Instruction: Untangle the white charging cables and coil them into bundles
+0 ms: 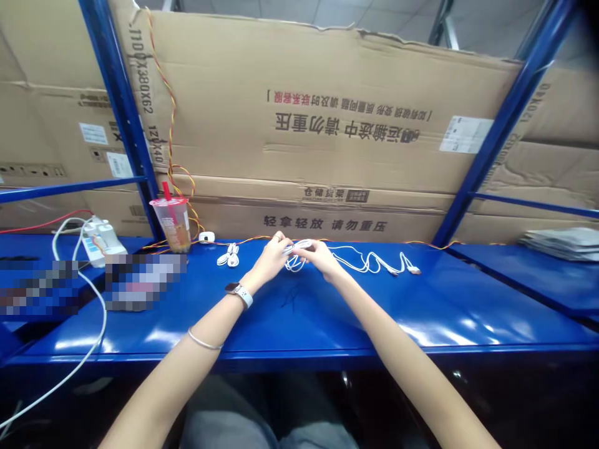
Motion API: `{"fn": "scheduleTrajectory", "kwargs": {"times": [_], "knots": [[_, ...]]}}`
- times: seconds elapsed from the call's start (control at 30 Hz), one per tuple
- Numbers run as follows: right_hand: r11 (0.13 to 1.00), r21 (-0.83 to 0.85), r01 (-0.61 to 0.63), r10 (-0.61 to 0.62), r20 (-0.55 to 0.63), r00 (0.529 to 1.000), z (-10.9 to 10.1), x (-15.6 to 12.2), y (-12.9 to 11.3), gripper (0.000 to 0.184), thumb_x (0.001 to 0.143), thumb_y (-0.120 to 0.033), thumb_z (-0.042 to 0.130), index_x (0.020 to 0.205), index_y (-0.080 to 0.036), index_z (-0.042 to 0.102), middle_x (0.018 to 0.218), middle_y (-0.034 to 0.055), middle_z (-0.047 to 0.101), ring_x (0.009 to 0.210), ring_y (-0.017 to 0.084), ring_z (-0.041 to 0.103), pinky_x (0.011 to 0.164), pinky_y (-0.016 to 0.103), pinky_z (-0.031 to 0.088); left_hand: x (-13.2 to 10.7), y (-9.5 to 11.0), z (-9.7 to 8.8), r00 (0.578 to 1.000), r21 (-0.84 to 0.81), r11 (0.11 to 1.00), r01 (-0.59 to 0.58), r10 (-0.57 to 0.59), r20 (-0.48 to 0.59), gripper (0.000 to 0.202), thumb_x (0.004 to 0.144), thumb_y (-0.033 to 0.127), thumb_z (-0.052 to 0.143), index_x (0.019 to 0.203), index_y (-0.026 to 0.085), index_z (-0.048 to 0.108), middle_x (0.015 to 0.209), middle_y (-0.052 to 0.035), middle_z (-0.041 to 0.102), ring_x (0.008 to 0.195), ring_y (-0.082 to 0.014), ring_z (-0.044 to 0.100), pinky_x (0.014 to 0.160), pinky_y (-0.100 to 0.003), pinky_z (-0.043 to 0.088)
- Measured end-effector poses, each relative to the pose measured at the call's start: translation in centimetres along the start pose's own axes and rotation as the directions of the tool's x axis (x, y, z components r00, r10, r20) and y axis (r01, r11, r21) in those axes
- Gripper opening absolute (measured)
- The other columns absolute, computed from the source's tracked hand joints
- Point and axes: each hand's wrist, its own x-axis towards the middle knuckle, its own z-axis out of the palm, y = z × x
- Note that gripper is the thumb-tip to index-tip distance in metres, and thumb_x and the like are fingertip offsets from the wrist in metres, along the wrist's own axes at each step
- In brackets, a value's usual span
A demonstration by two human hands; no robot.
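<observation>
Several things sit along the blue steel shelf (299,318). At its left end lies a white power strip (103,242), with a white cord (96,318) running from that area over the shelf's front edge. Beside it are two pixelated patches (145,282) that I cannot make out. Further right, near the shelf's back edge, stands a clear plastic cup (174,224) with a red straw (166,192), then a small round white object (206,237), then a small coiled white cable (228,255). My left hand (271,259), with a smartwatch (239,294) on its wrist, and my right hand (322,259) meet near the back of the shelf. Both are nearly closed, their fingers pinching a looped white cable (294,259). Its loose length trails right along the shelf to a plug (413,270). At the shelf's right end sits a stack of flat grey packets (559,243).
</observation>
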Motion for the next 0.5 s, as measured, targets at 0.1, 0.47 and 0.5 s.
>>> {"fn": "scheduleTrajectory", "kwargs": {"times": [0.1,0.47,0.5], "knots": [[0.998,0.042,-0.04,0.04,0.002,0.999,-0.2,0.3,0.5,0.033,0.068,-0.04,0.073,0.088,-0.013,0.069,0.069,0.0012,0.062,0.057,0.009,0.051,0.052,0.021,0.036,0.0,0.3,-0.2,1.0,0.071,0.997,-0.008,0.01,-0.028,0.012,0.086,0.014,0.048,0.081,0.015,0.058,0.091,-0.0042,0.045,0.073,-0.0124,0.048,0.07,-0.027,0.045],[0.85,0.412,-0.329,0.266,0.203,0.942,0.7,0.0,0.8,0.03,0.068,-0.041,0.075,0.078,-0.016,0.061,0.056,-0.0019,0.055,0.051,0.008,0.049,0.052,0.023,0.041,0.1,1.8,-0.9,0.99,0.399,0.908,-0.127,0.092,0.105,0.022,0.085,0.003,0.038,0.088,0.014,0.057,0.101,-0.0134,0.054,0.096,-0.024,0.048,0.082,-0.038,0.046],[0.839,0.433,-0.328,0.262,0.207,0.943,0.8,0.1,0.8,0.027,0.068,-0.038,0.075,0.076,-0.016,0.061,0.056,-0.0022,0.055,0.051,0.008,0.049,0.053,0.023,0.041,0.1,2.0,-0.9,0.989,0.425,0.897,-0.124,0.077,0.126,0.022,0.085,0.004,0.038,0.09,0.014,0.057,0.101,-0.0142,0.055,0.097,-0.0251,0.049,0.083,-0.039,0.045]]}}
